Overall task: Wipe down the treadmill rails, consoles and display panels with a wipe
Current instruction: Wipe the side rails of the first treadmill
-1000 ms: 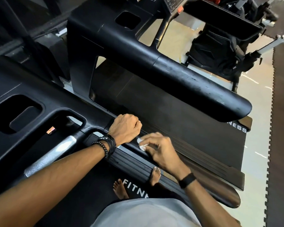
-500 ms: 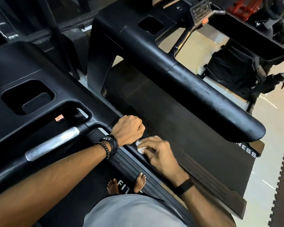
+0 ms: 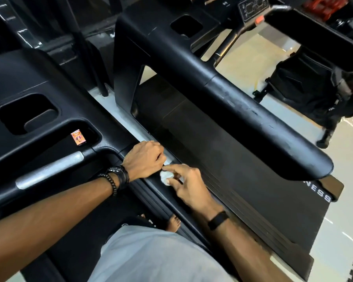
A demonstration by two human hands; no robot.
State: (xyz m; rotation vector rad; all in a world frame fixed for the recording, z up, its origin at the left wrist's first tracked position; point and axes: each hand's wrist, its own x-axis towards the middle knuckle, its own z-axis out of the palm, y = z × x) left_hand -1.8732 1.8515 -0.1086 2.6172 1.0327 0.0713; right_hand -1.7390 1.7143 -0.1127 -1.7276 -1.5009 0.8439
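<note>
1. White wipe (image 3: pixel 166 177), balled up, sits pinched in the right hand (image 3: pixel 186 185) against the treadmill's side rail (image 3: pixel 151 181).
2. Left hand (image 3: pixel 144 159) curls round that rail, bracing.
3. Rail-wiping step; next, probably slide the wipe along it.

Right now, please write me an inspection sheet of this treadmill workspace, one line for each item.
Surface: black handrail of the near treadmill, under both hands.
Job's things: crumpled white wipe on that rail; neighbouring treadmill's long rail shows pale scuffs.
Clutter: small orange packet in the console tray.
Hands: right hand pinches the wipe; left hand has curled fingers resting on the rail beside it.
Cables: nothing seen.
Surroundings: silver grip bar, treadmill belt, pale floor, bare foot below.
</note>
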